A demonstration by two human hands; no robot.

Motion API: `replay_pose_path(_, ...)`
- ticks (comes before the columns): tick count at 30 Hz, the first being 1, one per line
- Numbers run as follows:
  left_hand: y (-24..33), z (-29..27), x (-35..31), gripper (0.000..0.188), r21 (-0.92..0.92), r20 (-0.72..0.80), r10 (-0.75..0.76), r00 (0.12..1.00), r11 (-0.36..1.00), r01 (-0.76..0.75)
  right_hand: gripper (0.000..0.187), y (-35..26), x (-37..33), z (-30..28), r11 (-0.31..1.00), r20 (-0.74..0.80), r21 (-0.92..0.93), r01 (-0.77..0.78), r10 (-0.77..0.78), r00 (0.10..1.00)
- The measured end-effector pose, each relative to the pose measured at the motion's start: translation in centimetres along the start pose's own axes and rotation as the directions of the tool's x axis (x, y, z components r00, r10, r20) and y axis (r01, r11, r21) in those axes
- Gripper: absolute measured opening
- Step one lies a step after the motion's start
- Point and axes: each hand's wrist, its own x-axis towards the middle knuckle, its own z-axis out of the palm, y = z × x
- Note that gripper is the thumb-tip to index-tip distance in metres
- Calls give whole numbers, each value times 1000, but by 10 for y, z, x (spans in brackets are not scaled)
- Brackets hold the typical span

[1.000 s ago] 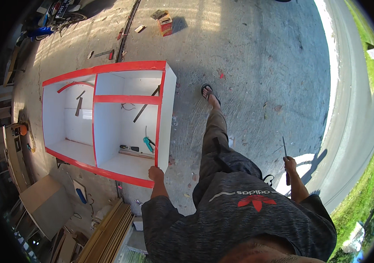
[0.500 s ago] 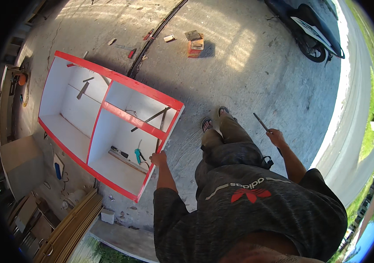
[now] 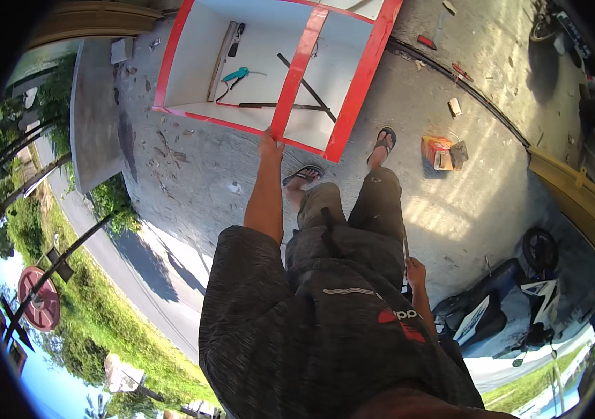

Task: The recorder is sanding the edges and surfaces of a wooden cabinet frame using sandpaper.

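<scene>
A white cabinet point(image 3: 255, 91) with red-painted edges lies on the concrete floor ahead of me, its open compartments facing up. My left hand point(image 3: 270, 144) grips its near red edge, beside the divider. Low at my right side, my right hand point(image 3: 416, 271) is closed around a thin bar point(image 3: 405, 241), partly hidden by my leg and hand. Inside the cabinet lie a teal air blow gun point(image 3: 236, 75), a long straight bar point(image 3: 221, 64) and a black-handled tool point(image 3: 236, 40). Dark narrow strips point(image 3: 306, 85) cross each other under the red divider.
A red-orange box point(image 3: 437, 152) stands right of my feet. Past it, a dark channel point(image 3: 479, 99) crosses the floor near a red-ended scraper point(image 3: 428, 42) and a small block point(image 3: 455, 107). A motorbike point(image 3: 486, 307) is parked at right; a road lies at left.
My view and body have turned, so the cabinet now lies straight ahead. My left hand still holds its edge; my right hand has lowered toward my side with the bar.
</scene>
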Motion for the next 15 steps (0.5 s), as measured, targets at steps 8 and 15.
replay_pose_path(8,-26,55,-71,49,-120,-185,-209,960,975,189,22,-137,88,-205,993,-240,-58,101,-112,964)
replay_pose_path(15,-56,-51,2,32,164,-189,143,972,980,-112,27,-263,115,-186,970,-81,-89,228,-235,969)
